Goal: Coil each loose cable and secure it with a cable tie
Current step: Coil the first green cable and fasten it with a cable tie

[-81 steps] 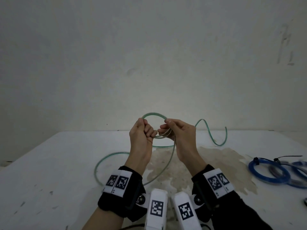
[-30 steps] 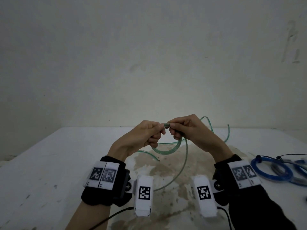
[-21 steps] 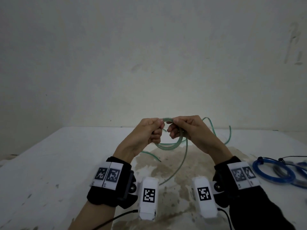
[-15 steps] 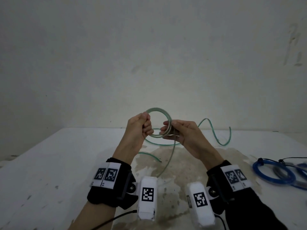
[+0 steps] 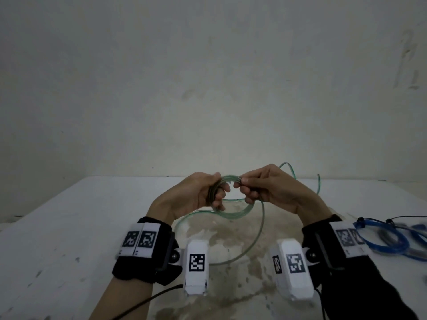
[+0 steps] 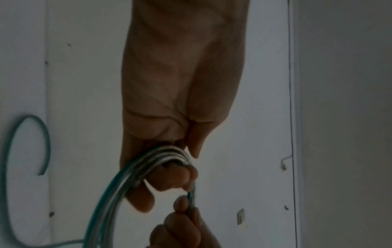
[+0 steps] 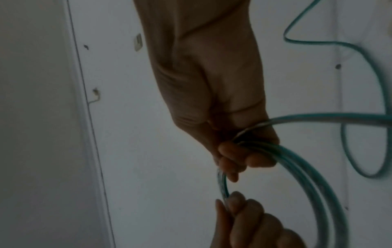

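Head view: I see the green cable (image 5: 233, 212) held up above the desk (image 5: 69, 227), partly wound into a small coil between both hands.
Left grip: my left hand (image 5: 196, 195) has its fingers curled round the gathered turns on the coil's left side; the left wrist view shows several strands bunched under the fingers (image 6: 169, 177).
Right grip: my right hand (image 5: 270, 192) pinches the strands at the coil's top right.
Handling: I judge it light, springy and smooth, so the turns will want to fan open; best held where the strands cross and bunch.
Axis: the coil stands roughly upright, its opening facing me; the loose tail runs down to the desk and its far end curls up behind my right hand.
Aside: blue coils (image 5: 381, 239), already tied, lie on the desk to the right.
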